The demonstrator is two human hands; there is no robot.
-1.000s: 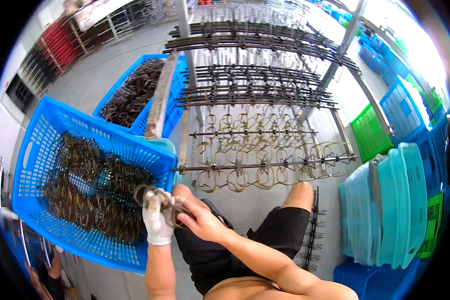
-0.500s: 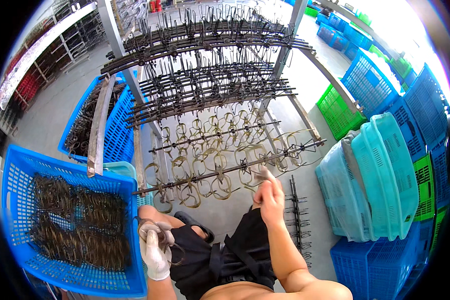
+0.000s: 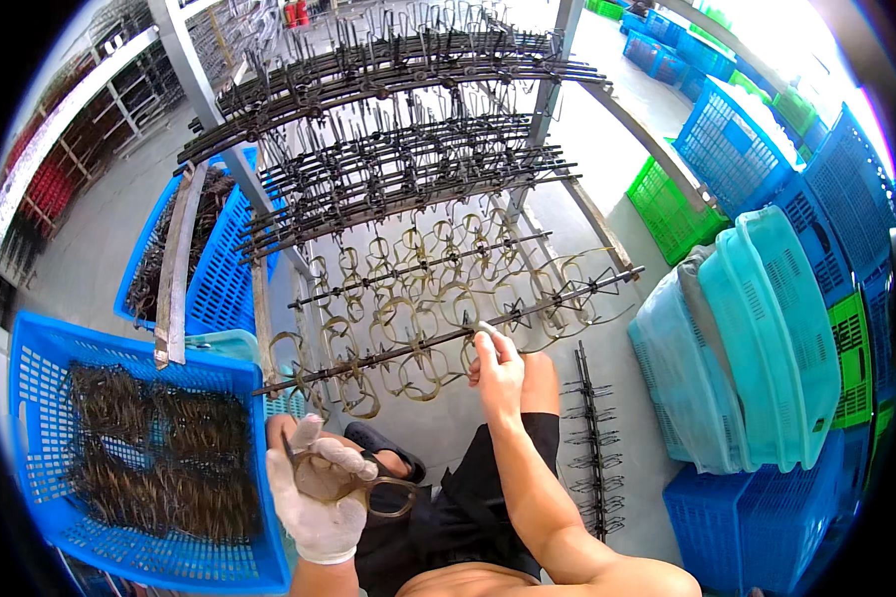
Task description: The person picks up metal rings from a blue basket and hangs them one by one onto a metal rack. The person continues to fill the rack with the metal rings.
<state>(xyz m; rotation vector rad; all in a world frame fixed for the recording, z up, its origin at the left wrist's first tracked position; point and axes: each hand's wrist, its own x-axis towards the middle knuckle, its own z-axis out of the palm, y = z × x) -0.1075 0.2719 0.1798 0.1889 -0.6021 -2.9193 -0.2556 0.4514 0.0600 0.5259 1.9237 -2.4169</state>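
Observation:
My left hand (image 3: 314,488), in a white glove, is low on the left, its fingers curled round a brown translucent eyeglass frame (image 3: 392,497) whose rounded rims stick out past the palm. My bare right hand (image 3: 498,373), with a whitish covering on a fingertip, reaches to the nearest rod (image 3: 388,352) of the rack. Its thumb and fingers are closed at the rod; what they pinch is hidden. Olive translucent eyeglass frames (image 3: 423,373) hang from clips along this rod. A second rod (image 3: 418,267) behind carries more of them.
A blue basket (image 3: 139,348) of brown frames stands at left, another blue basket (image 3: 231,264) behind. Rods with bare clips (image 3: 398,70) fill the rack's upper levels. One clip rod (image 3: 592,438) lies on the floor at right, beside stacked teal baskets (image 3: 767,348) and blue crates (image 3: 757,507).
My right hand has moved left and slightly down along the nearest rod. My left hand has turned and opened out somewhat, showing more of the frame. The view has shifted slightly.

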